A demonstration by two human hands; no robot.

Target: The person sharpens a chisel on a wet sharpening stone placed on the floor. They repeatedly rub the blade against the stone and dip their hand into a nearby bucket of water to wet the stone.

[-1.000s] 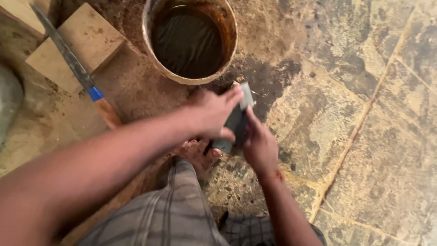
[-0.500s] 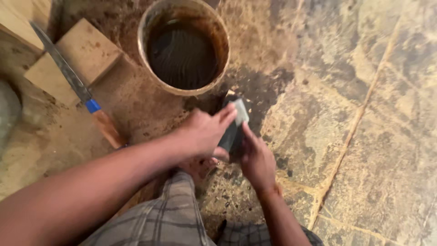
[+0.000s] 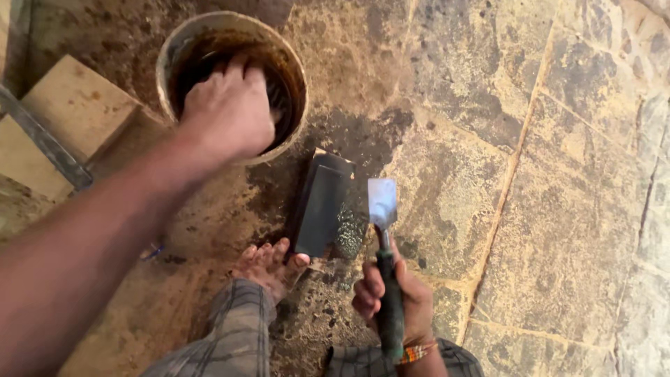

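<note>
Both hands have come apart since half a second ago: then they pressed together on the dark sharpening stone (image 3: pixel 321 206), now the left hand (image 3: pixel 227 112) has reached up into the bucket (image 3: pixel 289 59) while the right hand (image 3: pixel 391 304) has drawn back with the chisel (image 3: pixel 383 209).

Nearest, by the checked trouser legs, the right hand is closed firmly round the chisel's dark green handle, blade pointing away and hovering just right of the stone, apart from it. A bare foot (image 3: pixel 269 265) rests against the stone's near end, steadying it on the wet patch of stone floor (image 3: pixel 558 209). Further off, the left hand dips into the bucket, fingers curled downward over the dark liquid; whether they hold anything I cannot tell.

To my eye this is a pause in sharpening, a wetting of the fingers. The next move would call for carrying liquid back to the stone and laying the blade flat on it again.

Wooden blocks (image 3: pixel 70 119) and a long dark blade (image 3: pixel 45 143) sit at the far left, cut by the frame. Fingertips vanish below the bucket's rim, and the chisel's edge is too small to judge.
</note>
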